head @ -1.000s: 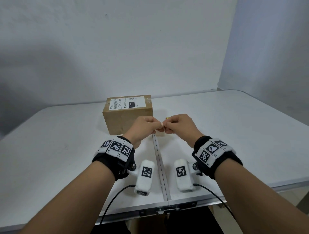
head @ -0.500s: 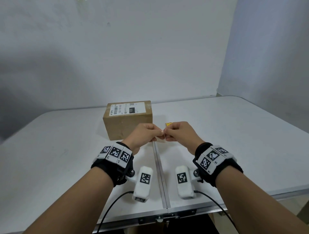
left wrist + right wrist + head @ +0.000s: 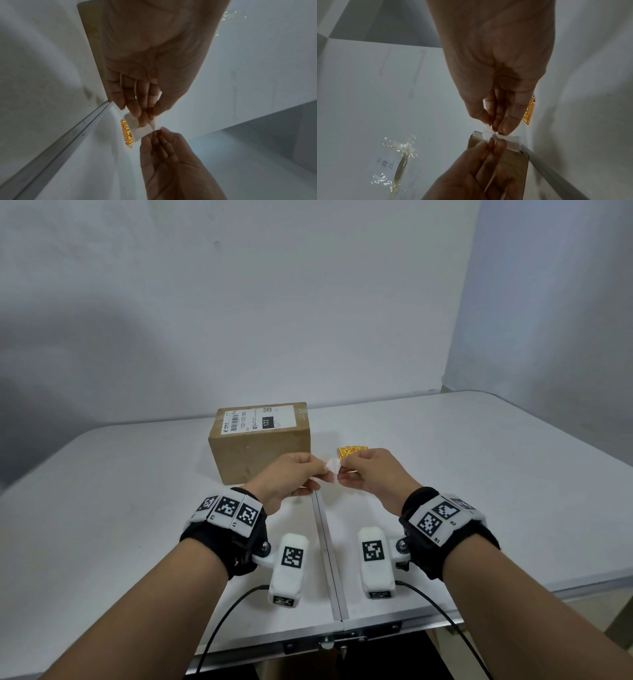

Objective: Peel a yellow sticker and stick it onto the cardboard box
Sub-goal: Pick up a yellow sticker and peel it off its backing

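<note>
White folding table (image 3: 479, 474), grey walls (image 3: 239, 302)

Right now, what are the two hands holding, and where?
Both pinch one small white sticker piece: left hand at its left edge, right hand at its right.

The cardboard box (image 3: 260, 446) bears a white label (image 3: 259, 421) reading "122".

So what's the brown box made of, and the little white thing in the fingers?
The box looks like plain matte cardboard: dull brown, sharp folded edges, a white paper label on top. The white piece pinched by the left hand and right hand looks like thin paper, perhaps sticker backing; it curls.
</note>
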`<state>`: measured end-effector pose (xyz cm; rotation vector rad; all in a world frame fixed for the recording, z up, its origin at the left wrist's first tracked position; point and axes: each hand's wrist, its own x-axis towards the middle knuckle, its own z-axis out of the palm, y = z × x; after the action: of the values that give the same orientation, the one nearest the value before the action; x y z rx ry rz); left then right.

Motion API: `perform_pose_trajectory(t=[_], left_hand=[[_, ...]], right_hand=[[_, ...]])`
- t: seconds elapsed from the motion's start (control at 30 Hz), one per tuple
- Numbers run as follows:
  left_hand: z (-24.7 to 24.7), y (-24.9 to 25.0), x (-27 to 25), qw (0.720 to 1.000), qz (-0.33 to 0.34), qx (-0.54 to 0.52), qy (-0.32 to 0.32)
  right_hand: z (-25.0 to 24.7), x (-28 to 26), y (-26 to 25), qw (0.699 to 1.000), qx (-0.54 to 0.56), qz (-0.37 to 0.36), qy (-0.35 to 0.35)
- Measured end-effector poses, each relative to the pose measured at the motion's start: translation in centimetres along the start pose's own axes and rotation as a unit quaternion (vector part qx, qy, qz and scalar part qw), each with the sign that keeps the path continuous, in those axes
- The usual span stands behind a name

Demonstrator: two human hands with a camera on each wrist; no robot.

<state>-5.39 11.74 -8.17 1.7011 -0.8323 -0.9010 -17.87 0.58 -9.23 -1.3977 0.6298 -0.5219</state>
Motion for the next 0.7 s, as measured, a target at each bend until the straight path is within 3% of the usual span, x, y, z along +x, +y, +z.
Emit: perform_pose_trajectory(t=[0.17,0.47,0.7], left_hand=[[0.54,0.06,0.71,0.999,0.019,0.017,0.038],[0.61,-0.18,0.81,0.999,0.014,-0.021,0.021],[0.57,-0.12,0.72,0.998,0.013,-0.054,0.029]], right_hand=[[0.12,0.12,0.06,0.999,-0.036,-0.02,0.004],[0.36,-0.1,0.13,0.998,-0.049,-0.015,0.027],[0.46,-0.35,0.1,0.999,0.035,0.023,0.013]])
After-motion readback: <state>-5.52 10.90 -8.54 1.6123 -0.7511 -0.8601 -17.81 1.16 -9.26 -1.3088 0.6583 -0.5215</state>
